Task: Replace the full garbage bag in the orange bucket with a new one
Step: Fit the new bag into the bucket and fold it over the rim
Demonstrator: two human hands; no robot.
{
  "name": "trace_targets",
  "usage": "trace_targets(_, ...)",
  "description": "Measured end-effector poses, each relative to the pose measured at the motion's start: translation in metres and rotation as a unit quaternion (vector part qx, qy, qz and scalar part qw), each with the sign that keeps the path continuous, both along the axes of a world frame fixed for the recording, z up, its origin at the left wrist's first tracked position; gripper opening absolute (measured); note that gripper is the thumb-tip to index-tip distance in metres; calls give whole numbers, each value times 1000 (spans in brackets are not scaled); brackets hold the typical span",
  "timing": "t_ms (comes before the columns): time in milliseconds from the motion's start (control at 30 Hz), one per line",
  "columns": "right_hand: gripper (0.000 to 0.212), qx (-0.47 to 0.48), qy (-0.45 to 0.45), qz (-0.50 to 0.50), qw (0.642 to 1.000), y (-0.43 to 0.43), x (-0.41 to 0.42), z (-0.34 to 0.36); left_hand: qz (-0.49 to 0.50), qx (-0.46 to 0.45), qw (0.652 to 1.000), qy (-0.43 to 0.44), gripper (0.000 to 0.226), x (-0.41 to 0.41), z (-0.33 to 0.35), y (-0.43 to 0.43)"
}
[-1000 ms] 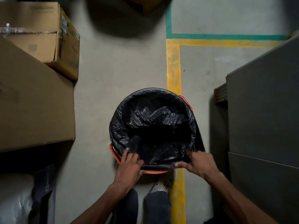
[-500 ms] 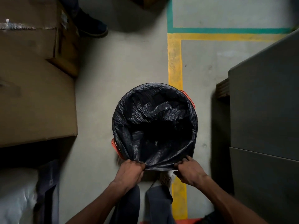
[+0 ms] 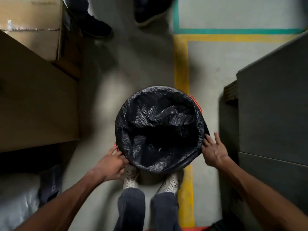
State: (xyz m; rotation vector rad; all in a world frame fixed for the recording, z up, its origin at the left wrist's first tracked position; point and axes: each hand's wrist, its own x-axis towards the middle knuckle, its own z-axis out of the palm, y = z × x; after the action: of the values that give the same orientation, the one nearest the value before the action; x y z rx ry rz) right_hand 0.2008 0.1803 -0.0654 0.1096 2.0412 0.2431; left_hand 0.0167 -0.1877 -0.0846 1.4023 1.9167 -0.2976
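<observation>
a seemingly empty black bag (image 3: 158,124) lines the orange bucket (image 3: 197,105); left hand (image 3: 113,164) pinches its lower-left hem, right hand (image 3: 215,150) presses flat, fingers spread; only tucking seems left.

Left hand (image 3: 113,161) curled in a pinch, knuckles up; right hand (image 3: 215,151) flat, fingers straight and spread.

The garbage bag (image 3: 160,124) is thin black plastic, crinkly & a bit shiny. The orange bucket (image 3: 195,102) rim: smooth plastic. The boxes (image 3: 33,100): dull brown cardboard. Matt grey floor (image 3: 136,67).
</observation>
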Motion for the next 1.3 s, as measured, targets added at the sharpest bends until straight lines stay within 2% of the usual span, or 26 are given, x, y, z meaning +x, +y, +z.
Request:
trace_targets(33, 74, -13, -5, -20, 1000, 8, -6, -1, 22, 5, 1000, -4, 40, -10, -4, -5)
trace_targets(100, 72, -59, -14, -105, 993, 20, -19, 1, 128, 6, 991, -33, 44, -28, -4, -3)
trace_targets(200, 49, -137, 29, -310, 941, 37, -36, -1, 317, -1, 946, -66, 30, -40, 4, 21)
trace_targets(267, 29, -145, 94, -447, 877, 45, -44, -4, 422, 6, 905, -50, 24, -43, 6, 36)
trace_targets(300, 24, -160, 126, -526, 825, 46, -48, -3, 487, 16, 872, -56, 25, -44, 4, 39)
trace_targets(367, 22, -192, 160, -641, 726, 49, -59, -1, 616, 31, 781, -93, 26, -52, 0, 46)
trace_targets(433, 20, -203, 159, -687, 680, 51, -77, 2, 676, 29, 728, -110, 19, -64, -11, 53)
trace_targets(467, 18, -207, 164, -695, 668, 52, -87, 4, 682, 28, 722, -110, 19, -70, -13, 57)
trace_targets(567, 23, -201, 180, -719, 640, 59, -113, 5, 656, 62, 751, -52, 27, -92, -13, 82)
trace_targets(600, 21, -198, 192, -728, 628, 59, -120, 5, 643, 93, 758, -59, 29, -99, -11, 94)
trace_targets(633, 21, -191, 221, -727, 622, 58, -124, 3, 642, 120, 751, -96, 32, -105, -8, 106)
trace_targets(700, 32, -144, 301, -673, 661, 56, -127, -3, 651, 147, 726, -167, 39, -113, -5, 129)
trace_targets(733, 37, -130, 325, -642, 682, 55, -130, -5, 651, 141, 725, -176, 42, -115, -5, 138)
trace_targets(800, 40, -170, 317, -621, 697, 49, -140, -6, 637, 110, 749, -147, 43, -115, -8, 150)
trace_targets(867, 54, -189, 311, -597, 715, 41, -151, -5, 593, 105, 797, -38, 41, -110, -5, 158)
trace_targets(933, 50, -142, 363, -548, 740, 28, -154, 0, 526, 197, 821, 103, 37, -98, 7, 163)
trace_targets(967, 42, -98, 415, -517, 743, 19, -152, 5, 471, 267, 831, 127, 32, -89, 12, 165)
trace_targets(1000, 32, -62, 462, -491, 736, 7, -148, 9, 407, 321, 848, 107, 27, -79, 15, 166)
trace_targets(1033, 22, -54, 495, -476, 725, -6, -144, 12, 356, 333, 873, 27, 25, -70, 16, 168)
trace_targets(1067, 12, -82, 489, -480, 724, -20, -139, 14, 325, 294, 896, -74, 25, -62, 17, 171)
trace_targets(1100, 9, -141, 435, -507, 731, -33, -134, 14, 305, 215, 913, -167, 27, -55, 18, 175)
trace_targets(1133, 12, -205, 341, -539, 743, -42, -131, 11, 285, 140, 921, -225, 30, -49, 15, 179)
trace_targets(1167, 15, -260, 226, -559, 754, -49, -128, 3, 271, 83, 926, -249, 32, -44, 11, 184)
trace_targets(1233, 16, -306, 61, -517, 797, -57, -128, -13, 281, 22, 927, -246, 29, -45, -1, 197)
trace_targets(1267, 16, -314, 30, -493, 811, -57, -132, -20, 291, 11, 928, -233, 27, -50, -10, 206)
trace_targets(1300, 19, -318, 30, -493, 810, -56, -139, -30, 300, 7, 929, -216, 25, -57, -22, 214)
